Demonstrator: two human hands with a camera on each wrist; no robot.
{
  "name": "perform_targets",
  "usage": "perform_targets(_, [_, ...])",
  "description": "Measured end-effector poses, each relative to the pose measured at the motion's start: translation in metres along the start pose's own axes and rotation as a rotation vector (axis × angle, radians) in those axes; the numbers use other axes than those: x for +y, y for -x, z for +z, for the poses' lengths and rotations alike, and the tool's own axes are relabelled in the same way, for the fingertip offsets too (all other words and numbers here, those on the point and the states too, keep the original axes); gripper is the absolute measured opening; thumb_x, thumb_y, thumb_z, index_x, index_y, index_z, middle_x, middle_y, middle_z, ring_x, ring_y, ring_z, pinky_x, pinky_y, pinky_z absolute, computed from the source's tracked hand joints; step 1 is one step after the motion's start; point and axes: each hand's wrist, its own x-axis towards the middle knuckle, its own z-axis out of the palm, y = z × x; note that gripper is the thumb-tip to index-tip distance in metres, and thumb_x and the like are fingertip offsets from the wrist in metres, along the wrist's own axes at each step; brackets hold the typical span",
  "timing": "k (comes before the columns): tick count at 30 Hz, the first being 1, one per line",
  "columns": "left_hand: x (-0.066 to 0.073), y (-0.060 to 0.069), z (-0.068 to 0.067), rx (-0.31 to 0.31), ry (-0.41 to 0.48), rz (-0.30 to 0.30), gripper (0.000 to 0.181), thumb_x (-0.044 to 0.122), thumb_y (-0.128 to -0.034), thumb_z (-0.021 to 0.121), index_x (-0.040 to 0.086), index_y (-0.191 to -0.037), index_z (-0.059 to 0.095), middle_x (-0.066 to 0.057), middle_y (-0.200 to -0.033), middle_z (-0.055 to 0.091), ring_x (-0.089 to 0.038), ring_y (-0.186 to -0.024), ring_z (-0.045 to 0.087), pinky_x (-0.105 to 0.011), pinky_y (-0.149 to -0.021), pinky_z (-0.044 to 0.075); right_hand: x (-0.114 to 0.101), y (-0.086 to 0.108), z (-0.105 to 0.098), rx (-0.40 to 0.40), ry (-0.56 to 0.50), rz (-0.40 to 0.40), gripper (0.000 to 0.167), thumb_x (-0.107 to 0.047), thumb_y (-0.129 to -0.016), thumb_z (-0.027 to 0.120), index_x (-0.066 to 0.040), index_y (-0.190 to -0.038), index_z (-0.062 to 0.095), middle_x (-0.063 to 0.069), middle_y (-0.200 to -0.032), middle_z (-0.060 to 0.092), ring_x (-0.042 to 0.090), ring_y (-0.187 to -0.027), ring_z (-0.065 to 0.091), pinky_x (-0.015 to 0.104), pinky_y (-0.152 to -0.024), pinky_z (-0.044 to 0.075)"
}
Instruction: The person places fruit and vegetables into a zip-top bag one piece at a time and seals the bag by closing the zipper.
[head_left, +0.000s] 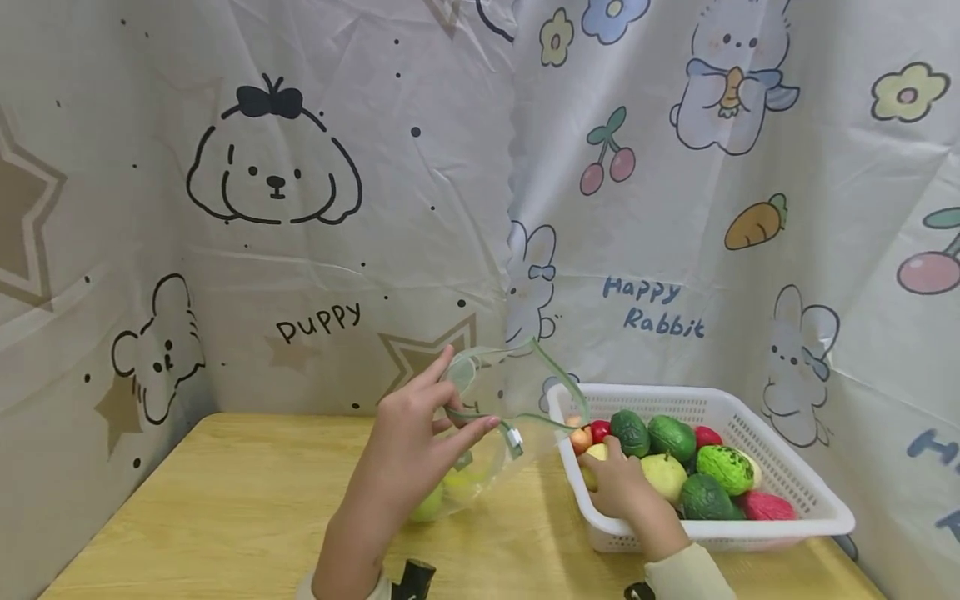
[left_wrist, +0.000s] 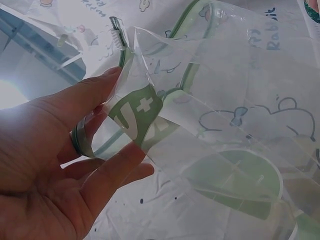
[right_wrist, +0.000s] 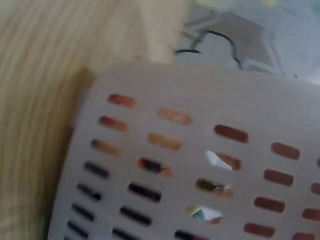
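My left hand (head_left: pixel 408 442) pinches the rim of a clear zip bag (head_left: pixel 517 467) edged in green, its mouth spread wide. Yellow-green fruits (head_left: pixel 429 504) show in the bottom of the bag, blurred by the plastic. In the left wrist view, thumb and fingers hold the bag (left_wrist: pixel 240 125) beside its white slider (left_wrist: pixel 116 37). Inside a white basket (head_left: pixel 813 521), my right hand (head_left: pixel 622 487) has its fingers curled over a pale yellow fruit (head_left: pixel 595 467), partly covered by them. The right wrist view shows only the slotted basket wall (right_wrist: pixel 190 82), not the hand.
Around the right hand the basket holds dark green avocados (head_left: pixel 672 437), a pale yellow-green round fruit (head_left: pixel 663 477), a bright green bumpy fruit (head_left: pixel 725 468) and a pinkish-red one (head_left: pixel 767 506). A wooden table (head_left: pixel 247 500) lies beneath; a printed curtain (head_left: pixel 420 250) hangs behind.
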Motion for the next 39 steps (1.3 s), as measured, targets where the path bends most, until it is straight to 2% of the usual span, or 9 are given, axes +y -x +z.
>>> perform_targets(4, [0.000,0.000,-0.005,0.006,0.002,0.000,0.037,0.012,-0.0795,0.087,0.010,-0.067,0.052,-0.021,-0.153,0.045,-0.044,-0.128,0.056,-0.026,-0.073,0.060,-0.007,-0.008,-0.004,-0.035,0.059,0.048,0.050,-0.020,-0.086,0.074,-0.010,-0.133,0.062,0.039,-0.118,0.046,0.052,-0.097,0.049,0.062,-0.088,0.042])
perform_targets(9, [0.001,0.001,-0.005,-0.014,0.027,-0.015,0.036,0.013,-0.0804,0.086,0.010,-0.068,0.053,-0.019,-0.154,0.044,-0.044,-0.132,0.053,-0.026,-0.075,0.060,-0.001,-0.005,-0.001,0.020,-0.061,0.159,0.055,-0.019,-0.084,0.076,-0.006,-0.133,0.056,0.042,-0.106,0.047,0.050,-0.088,0.057,0.059,-0.078,0.051])
perform_targets(19, [-0.004,-0.002,-0.006,-0.011,0.031,-0.027,0.035,0.014,-0.0806,0.086,0.011,-0.068,0.054,-0.020,-0.154,0.044,-0.045,-0.134,0.051,-0.028,-0.075,0.060,0.003,-0.008,-0.010,0.215,-0.288,0.076,0.052,-0.018,-0.087,0.075,-0.007,-0.135,0.055,0.024,-0.095,0.059,0.035,-0.087,0.054,0.044,-0.063,0.050])
perform_targets(25, [-0.002,-0.001,-0.006,-0.027,0.039,-0.037,0.036,0.016,-0.0817,0.086,0.012,-0.068,0.053,-0.018,-0.153,0.046,-0.045,-0.131,0.053,-0.026,-0.075,0.060,-0.012,0.009,-0.037,0.387,-0.500,0.164,0.072,-0.025,-0.091,0.075,0.003,-0.146,0.038,0.031,-0.125,0.058,0.042,-0.105,0.060,0.052,-0.082,0.052])
perform_targets(27, [-0.001,0.001,-0.005,-0.035,0.034,-0.048,0.037,0.016,-0.0814,0.086,0.013,-0.068,0.052,-0.015,-0.152,0.048,-0.040,-0.121,0.062,-0.026,-0.076,0.060,-0.019,0.018,-0.051,0.439,-0.606,0.206,0.079,-0.030,-0.093,0.073,0.003,-0.150,0.029,0.031,-0.141,0.050,0.045,-0.120,0.057,0.055,-0.093,0.051])
perform_targets(28, [-0.001,0.002,-0.005,-0.041,0.032,-0.053,0.037,0.016,-0.0812,0.086,0.013,-0.067,0.052,-0.013,-0.152,0.049,-0.036,-0.113,0.066,-0.026,-0.076,0.060,-0.022,0.023,-0.058,0.465,-0.655,0.214,0.082,-0.032,-0.094,0.073,0.001,-0.152,0.026,0.030,-0.147,0.046,0.045,-0.126,0.054,0.049,-0.096,0.052])
perform_targets(31, [0.000,0.004,-0.003,-0.053,0.032,-0.058,0.039,0.016,-0.0807,0.087,0.013,-0.067,0.050,-0.010,-0.152,0.050,-0.020,-0.087,0.067,-0.027,-0.076,0.060,-0.034,0.035,-0.078,0.572,-0.778,0.127,0.080,-0.029,-0.094,0.074,-0.008,-0.155,0.027,0.021,-0.154,0.041,0.043,-0.132,0.051,0.025,-0.090,0.055])
perform_targets(33, [0.001,0.005,-0.002,-0.061,0.043,-0.047,0.039,0.015,-0.0805,0.087,0.013,-0.067,0.050,-0.010,-0.152,0.050,-0.018,-0.083,0.066,-0.027,-0.076,0.060,-0.042,0.043,-0.088,0.638,-0.801,0.029,0.078,-0.021,-0.092,0.077,-0.014,-0.156,0.032,0.013,-0.154,0.041,0.039,-0.132,0.053,0.015,-0.084,0.053])
perform_targets(39, [0.002,-0.001,0.001,-0.055,0.048,-0.019,0.036,0.013,-0.0812,0.086,0.012,-0.068,0.052,-0.015,-0.151,0.050,-0.038,-0.125,0.061,-0.024,-0.074,0.060,-0.066,0.048,-0.100,0.696,-0.760,-0.208,0.082,-0.002,-0.084,0.082,-0.024,-0.153,0.044,0.004,-0.152,0.045,0.029,-0.124,0.060,0.021,-0.079,0.057])
